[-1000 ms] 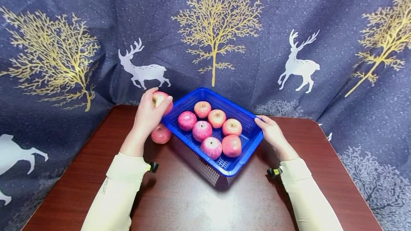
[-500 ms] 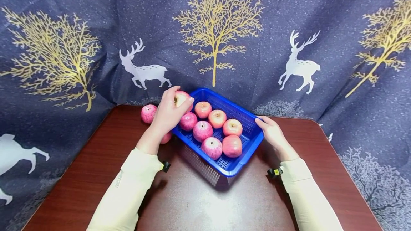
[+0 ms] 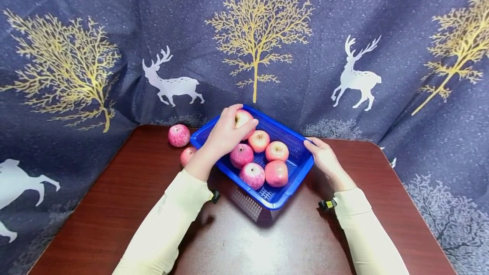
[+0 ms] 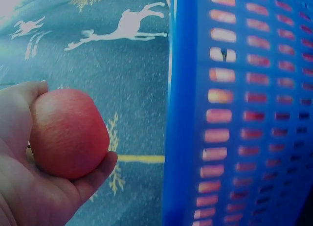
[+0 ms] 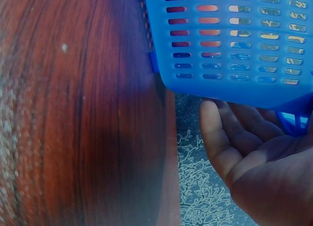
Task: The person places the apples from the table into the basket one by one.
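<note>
A red-and-yellow apple (image 3: 243, 119) sits in the grip of my left hand (image 3: 223, 134), over the far left part of the blue plastic basket (image 3: 299, 183). In the left wrist view, thumb and fingers wrap the apple (image 4: 69, 133) beside the basket's slotted wall (image 4: 186, 113). Several apples lie inside the basket, among them a striped pink one (image 3: 252, 175) and a red one (image 3: 276, 174); the left hand hides part of the interior. My right hand (image 3: 325, 162) holds the basket's right rim, thumb on top, with its fingers (image 5: 244, 133) beneath the rim in the right wrist view.
Two more apples stand on the table left of the basket, a pink one (image 3: 179, 135) at the back and one partly hidden by the left forearm (image 3: 188, 156). The brown wooden table (image 3: 397, 224) ends at a dark cloth (image 3: 290, 84) printed with deer and trees.
My left hand has carried its apple rightward from beyond the basket's left edge to over its inside. The pink apple at the back left has come into view. The right hand stays put.
</note>
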`<state>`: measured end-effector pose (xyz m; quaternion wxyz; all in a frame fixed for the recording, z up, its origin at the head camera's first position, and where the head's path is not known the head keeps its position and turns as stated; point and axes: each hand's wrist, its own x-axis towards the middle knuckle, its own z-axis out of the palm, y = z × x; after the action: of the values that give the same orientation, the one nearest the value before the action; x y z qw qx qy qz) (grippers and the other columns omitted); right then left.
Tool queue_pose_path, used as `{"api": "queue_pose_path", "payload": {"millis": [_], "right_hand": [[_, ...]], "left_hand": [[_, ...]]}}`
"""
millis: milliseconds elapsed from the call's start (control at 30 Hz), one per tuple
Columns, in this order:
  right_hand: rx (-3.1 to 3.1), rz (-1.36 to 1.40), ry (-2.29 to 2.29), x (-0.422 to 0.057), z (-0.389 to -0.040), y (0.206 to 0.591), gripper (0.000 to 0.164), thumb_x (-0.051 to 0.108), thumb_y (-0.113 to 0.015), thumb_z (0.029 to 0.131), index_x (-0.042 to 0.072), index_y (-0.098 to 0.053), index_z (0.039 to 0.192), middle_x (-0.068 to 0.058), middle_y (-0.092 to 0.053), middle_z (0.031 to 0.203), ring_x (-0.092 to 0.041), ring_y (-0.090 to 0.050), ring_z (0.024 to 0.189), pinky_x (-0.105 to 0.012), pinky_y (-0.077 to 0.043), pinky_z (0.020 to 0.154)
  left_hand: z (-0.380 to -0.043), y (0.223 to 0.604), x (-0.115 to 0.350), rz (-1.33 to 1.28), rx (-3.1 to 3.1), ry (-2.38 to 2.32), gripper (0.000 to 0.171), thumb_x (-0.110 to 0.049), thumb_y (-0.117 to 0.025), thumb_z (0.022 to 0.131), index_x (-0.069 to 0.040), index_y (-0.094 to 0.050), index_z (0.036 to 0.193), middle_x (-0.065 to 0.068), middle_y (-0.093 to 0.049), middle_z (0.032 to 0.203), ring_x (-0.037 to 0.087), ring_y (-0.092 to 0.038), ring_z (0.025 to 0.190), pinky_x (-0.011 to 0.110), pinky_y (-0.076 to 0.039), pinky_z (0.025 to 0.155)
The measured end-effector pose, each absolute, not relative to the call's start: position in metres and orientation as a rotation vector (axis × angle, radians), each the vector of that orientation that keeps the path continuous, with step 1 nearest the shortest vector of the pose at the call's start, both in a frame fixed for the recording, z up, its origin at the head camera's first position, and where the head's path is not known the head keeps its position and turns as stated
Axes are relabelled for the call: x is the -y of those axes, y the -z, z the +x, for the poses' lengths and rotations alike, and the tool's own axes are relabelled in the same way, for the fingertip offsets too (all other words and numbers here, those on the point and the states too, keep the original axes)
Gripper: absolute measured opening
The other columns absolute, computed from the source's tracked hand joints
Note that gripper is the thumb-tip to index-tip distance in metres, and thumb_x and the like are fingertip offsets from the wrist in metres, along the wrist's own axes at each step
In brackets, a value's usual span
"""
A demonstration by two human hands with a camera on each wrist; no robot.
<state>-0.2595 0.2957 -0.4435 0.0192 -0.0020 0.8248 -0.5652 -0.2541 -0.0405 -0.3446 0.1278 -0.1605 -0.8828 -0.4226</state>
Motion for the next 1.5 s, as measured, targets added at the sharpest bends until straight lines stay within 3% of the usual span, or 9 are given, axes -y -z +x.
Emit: {"api": "queue_pose_path", "payload": {"millis": [433, 700, 1100, 1500], "right_hand": [[-2.561, -0.010, 1.745, -0.296, -0.259, 0.443, 0.052, 0.049, -0.050, 0.100, 0.011, -0.055, 0.135, -0.014, -0.061, 0.126, -0.026, -0.060, 0.108, -0.039, -0.045, 0.094], [-2.571, -0.027, 1.745, -0.296, -0.259, 0.443, 0.052, 0.049, -0.050, 0.100, 0.011, -0.056, 0.134, -0.013, -0.061, 0.125, -0.025, -0.060, 0.107, -0.038, -0.046, 0.094], [-2.564, -0.032, 1.728, -0.298, -0.260, 0.443, 0.051, 0.047, -0.049, 0.101, 0.011, -0.055, 0.135, -0.013, -0.061, 0.127, -0.026, -0.060, 0.109, -0.040, -0.046, 0.094], [-2.556, -0.078, 1.784, -0.298, -0.258, 0.443, 0.048, 0.046, -0.050, 0.101, 0.010, -0.057, 0.131, -0.014, -0.063, 0.122, -0.025, -0.062, 0.104, -0.033, -0.049, 0.088]], "left_hand": [[-0.254, 0.339, 0.009, -0.560, 2.629, 1.231, 0.086, -0.074, -0.054, 0.084, -0.017, -0.040, 0.147, 0.004, -0.044, 0.141, 0.019, -0.043, 0.128, 0.040, -0.036, 0.105], [-0.252, 0.337, -0.012, -0.536, 2.805, 1.085, 0.083, -0.079, -0.048, 0.083, -0.022, -0.043, 0.143, 0.004, -0.047, 0.137, 0.030, -0.046, 0.121, 0.047, -0.037, 0.099], [-0.260, 0.341, -0.037, -0.658, 2.934, 0.954, 0.083, -0.078, -0.051, 0.082, -0.018, -0.046, 0.138, 0.004, -0.049, 0.131, 0.017, -0.050, 0.114, 0.038, -0.042, 0.096], [-0.262, 0.344, -0.051, -0.838, 2.919, 0.890, 0.076, -0.069, -0.066, 0.078, -0.015, -0.052, 0.130, 0.001, -0.056, 0.116, 0.017, -0.048, 0.108, 0.033, -0.045, 0.086]]}}
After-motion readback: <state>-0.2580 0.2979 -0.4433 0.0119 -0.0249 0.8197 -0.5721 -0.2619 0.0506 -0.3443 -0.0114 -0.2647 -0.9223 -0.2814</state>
